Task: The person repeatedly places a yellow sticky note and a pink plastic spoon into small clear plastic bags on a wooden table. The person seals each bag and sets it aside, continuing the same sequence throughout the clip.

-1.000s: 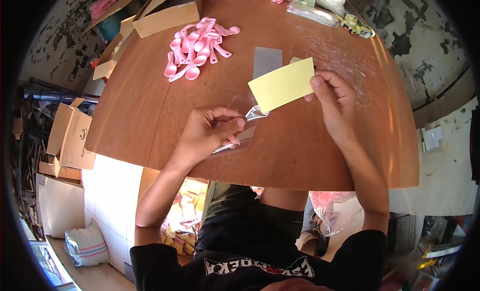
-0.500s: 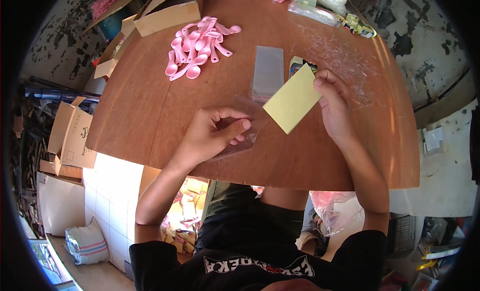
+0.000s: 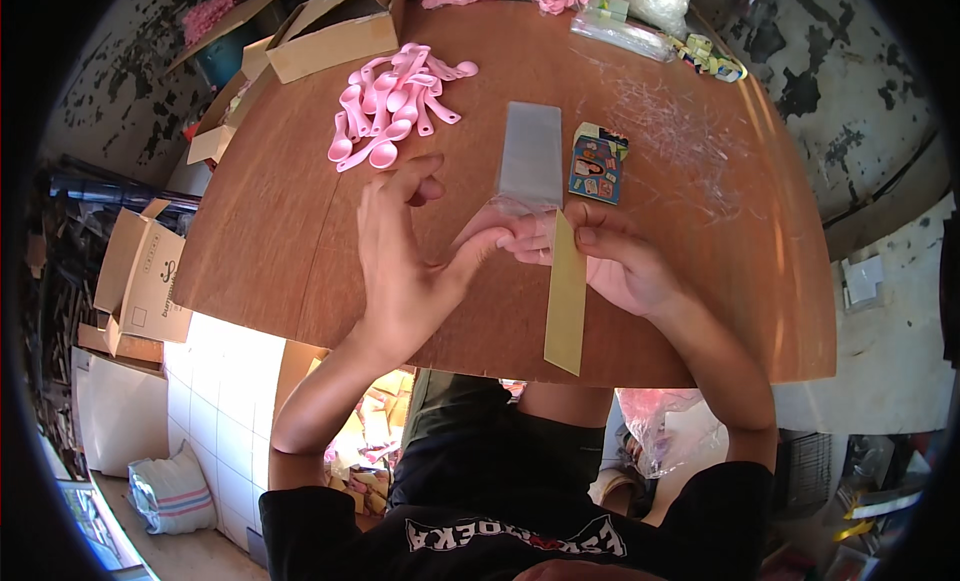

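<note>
My right hand (image 3: 625, 266) grips a pale yellow card (image 3: 566, 306) between thumb and fingers; it is turned almost edge-on and tilts down toward the table's near edge. My left hand (image 3: 400, 266) is raised to its left, fingers spread apart, thumb pointing right. The thumb tip comes up against the right fingertips. Some clear plastic film appears around those fingertips, but its outline is hard to make out. Just beyond lies a stack of clear plastic sleeves (image 3: 532, 146). Beside it sits a small pile of printed blue cards (image 3: 598, 168).
Pink plastic spoons (image 3: 400, 101) are heaped on the far left of the brown wooden table (image 3: 270, 231). An open cardboard box (image 3: 335, 46) stands behind them. Shredded clear strips (image 3: 685, 141) lie at right, near clear packs (image 3: 625, 36) and a folded yellow bundle (image 3: 712, 59).
The yellow card has swung from nearly face-on to edge-on and moved nearer me. My left hand has lifted and spread its fingers. The printed blue cards are now uncovered.
</note>
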A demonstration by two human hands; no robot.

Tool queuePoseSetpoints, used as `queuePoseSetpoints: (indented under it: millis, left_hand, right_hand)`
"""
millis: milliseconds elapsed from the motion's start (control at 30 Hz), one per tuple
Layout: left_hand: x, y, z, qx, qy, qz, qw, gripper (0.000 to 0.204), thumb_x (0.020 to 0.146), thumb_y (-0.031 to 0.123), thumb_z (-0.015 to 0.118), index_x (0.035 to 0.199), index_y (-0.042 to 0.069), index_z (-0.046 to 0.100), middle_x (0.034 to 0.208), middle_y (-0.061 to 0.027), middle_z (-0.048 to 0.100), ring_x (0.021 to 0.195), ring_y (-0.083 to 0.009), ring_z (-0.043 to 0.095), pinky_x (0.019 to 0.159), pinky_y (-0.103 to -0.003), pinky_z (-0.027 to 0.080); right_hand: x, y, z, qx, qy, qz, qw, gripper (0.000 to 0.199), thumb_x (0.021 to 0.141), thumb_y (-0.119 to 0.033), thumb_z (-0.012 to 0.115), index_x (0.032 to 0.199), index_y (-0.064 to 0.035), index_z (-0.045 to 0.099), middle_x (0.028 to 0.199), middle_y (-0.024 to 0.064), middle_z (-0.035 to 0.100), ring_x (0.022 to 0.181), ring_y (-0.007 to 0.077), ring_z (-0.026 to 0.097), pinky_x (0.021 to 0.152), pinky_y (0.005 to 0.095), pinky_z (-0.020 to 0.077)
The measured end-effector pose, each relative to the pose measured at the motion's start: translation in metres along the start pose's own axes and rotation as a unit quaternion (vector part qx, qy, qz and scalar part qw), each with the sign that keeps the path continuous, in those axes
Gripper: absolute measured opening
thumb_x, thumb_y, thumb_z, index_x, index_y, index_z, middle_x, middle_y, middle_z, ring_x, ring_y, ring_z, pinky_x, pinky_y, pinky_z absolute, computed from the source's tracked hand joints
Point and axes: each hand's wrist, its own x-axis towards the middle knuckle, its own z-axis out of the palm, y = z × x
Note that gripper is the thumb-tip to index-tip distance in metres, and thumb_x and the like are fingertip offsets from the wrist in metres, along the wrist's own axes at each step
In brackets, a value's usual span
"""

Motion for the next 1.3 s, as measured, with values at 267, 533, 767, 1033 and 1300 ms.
queuePoseSetpoints:
  millis: [267, 533, 767, 1033, 1300]
  left_hand:
    - [0.006, 0.010, -0.013, 0.139, 0.016, 0.222, 0.965, 0.046, 0.068, 0.011, 0.088, 0.096, 0.008, 0.052, 0.067, 0.0013, 0.052, 0.057, -0.0147, 0.046, 0.056, -0.030, 0.028]
    - [0.005, 0.008, -0.007, 0.071, 0.024, 0.155, 0.985, 0.047, 0.070, 0.011, 0.088, 0.101, 0.005, 0.053, 0.064, -0.0003, 0.053, 0.054, -0.0119, 0.049, 0.051, -0.026, 0.037]
    - [0.019, 0.017, -0.016, 0.071, -0.020, 0.112, 0.991, 0.051, 0.068, 0.019, 0.088, 0.107, 0.005, 0.058, 0.065, -0.0018, 0.050, 0.054, -0.0182, 0.050, 0.051, -0.030, 0.041]
    - [0.044, 0.012, -0.022, -0.105, -0.248, -0.110, 0.957, 0.057, 0.065, 0.017, 0.092, 0.108, 0.005, 0.056, 0.059, 0.0023, 0.041, 0.053, -0.0064, 0.038, 0.050, -0.024, 0.030]
    - [0.041, 0.004, 0.000, -0.057, -0.139, -0.098, 0.984, 0.061, 0.067, 0.010, 0.089, 0.113, 0.003, 0.049, 0.059, -0.0002, 0.042, 0.051, -0.0097, 0.039, 0.048, -0.028, 0.031]
  right_hand:
    - [0.000, -0.004, 0.013, 0.016, 0.009, -0.009, 1.000, 0.021, 0.096, -0.014, 0.056, 0.108, 0.0027, 0.060, 0.115, 0.0132, 0.061, 0.120, 0.0263, 0.055, 0.108, 0.0456, 0.0381]
    - [0.001, -0.002, 0.006, 0.030, -0.042, -0.038, 0.998, 0.024, 0.095, -0.014, 0.056, 0.109, 0.0056, 0.059, 0.118, 0.0162, 0.061, 0.122, 0.0283, 0.055, 0.112, 0.0489, 0.0349]
    - [-0.001, -0.002, 0.002, 0.046, -0.017, -0.018, 0.999, 0.018, 0.095, -0.015, 0.058, 0.101, 0.0012, 0.059, 0.124, 0.0175, 0.059, 0.119, 0.0241, 0.054, 0.105, 0.0425, 0.0380]
    - [-0.005, -0.001, 0.000, 0.064, -0.041, 0.041, 0.996, 0.016, 0.094, -0.017, 0.058, 0.096, -0.0009, 0.058, 0.120, 0.0186, 0.061, 0.106, 0.0223, 0.059, 0.093, 0.0367, 0.0431]
    - [0.003, 0.002, -0.004, 0.098, 0.009, -0.018, 0.995, 0.046, 0.095, -0.024, 0.051, 0.129, 0.0078, 0.050, 0.139, 0.0277, 0.046, 0.135, 0.0410, 0.041, 0.120, 0.0527, 0.0230]
